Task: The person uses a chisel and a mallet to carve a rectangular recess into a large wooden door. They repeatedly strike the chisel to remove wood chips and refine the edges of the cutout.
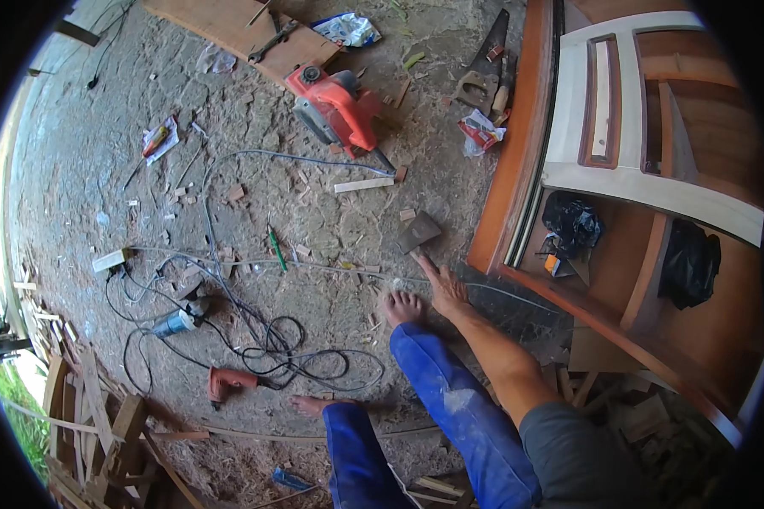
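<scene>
My right hand (447, 293) reaches in from the lower right, past my bare foot. One finger is stretched out, and its tip meets or nearly meets the lower edge of a flat, dark grey four-sided piece (419, 232) on the ground. Its exact kind is unclear. The hand looks open, with the fingers apart, though some are partly hidden. A small wood offcut (407, 215) lies just beyond the dark piece. My left hand is out of view.
A red electric planer (335, 110) stands ahead by a wooden board (229, 34). Handsaws (481, 81) lie beside a wooden cabinet frame (518, 144) on the right. Tangled cables (272, 348), a blue power tool (175, 323) and a red drill (229, 383) lie left. Scrap wood (102, 424) is piled lower left.
</scene>
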`<action>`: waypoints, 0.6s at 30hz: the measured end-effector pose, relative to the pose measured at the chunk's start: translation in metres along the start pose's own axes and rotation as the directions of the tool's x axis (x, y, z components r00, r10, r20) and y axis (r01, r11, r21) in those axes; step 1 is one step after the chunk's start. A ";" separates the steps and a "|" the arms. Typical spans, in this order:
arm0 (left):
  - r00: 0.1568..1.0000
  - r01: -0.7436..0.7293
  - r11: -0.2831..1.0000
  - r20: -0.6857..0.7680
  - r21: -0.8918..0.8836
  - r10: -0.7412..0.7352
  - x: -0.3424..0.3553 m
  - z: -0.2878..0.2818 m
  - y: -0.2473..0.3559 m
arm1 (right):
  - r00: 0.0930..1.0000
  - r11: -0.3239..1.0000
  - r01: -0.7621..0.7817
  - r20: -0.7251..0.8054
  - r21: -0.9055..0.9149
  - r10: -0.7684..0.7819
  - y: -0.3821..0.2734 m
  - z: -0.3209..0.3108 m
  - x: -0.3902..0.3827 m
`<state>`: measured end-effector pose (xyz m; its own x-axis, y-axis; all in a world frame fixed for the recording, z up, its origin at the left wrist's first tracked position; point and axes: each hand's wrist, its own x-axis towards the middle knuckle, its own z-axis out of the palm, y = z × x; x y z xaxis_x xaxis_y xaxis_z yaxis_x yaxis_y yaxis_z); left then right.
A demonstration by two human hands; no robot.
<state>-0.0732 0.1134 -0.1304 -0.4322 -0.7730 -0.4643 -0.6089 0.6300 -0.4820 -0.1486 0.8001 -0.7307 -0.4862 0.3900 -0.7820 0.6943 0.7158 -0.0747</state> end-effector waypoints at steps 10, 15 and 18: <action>0.977 0.211 0.956 0.076 -0.205 -0.200 -0.014 0.001 0.030 | 0.979 0.986 -0.049 0.203 0.159 0.016 0.041 0.005 -0.051; 0.990 0.141 0.977 0.045 -0.158 -0.136 -0.008 0.003 0.047 | 0.980 0.945 0.118 0.116 0.305 -0.159 0.069 0.049 -0.061; 1.000 -0.010 0.988 0.009 -0.152 0.011 0.014 0.005 0.088 | 0.992 0.928 0.073 0.069 0.365 -0.105 0.075 0.020 -0.082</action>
<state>-0.1294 0.1588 -0.1829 -0.4330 -0.7653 -0.4762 -0.6987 0.6188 -0.3592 -0.0461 0.8100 -0.6848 -0.5189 0.2716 -0.8106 0.8026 0.4811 -0.3526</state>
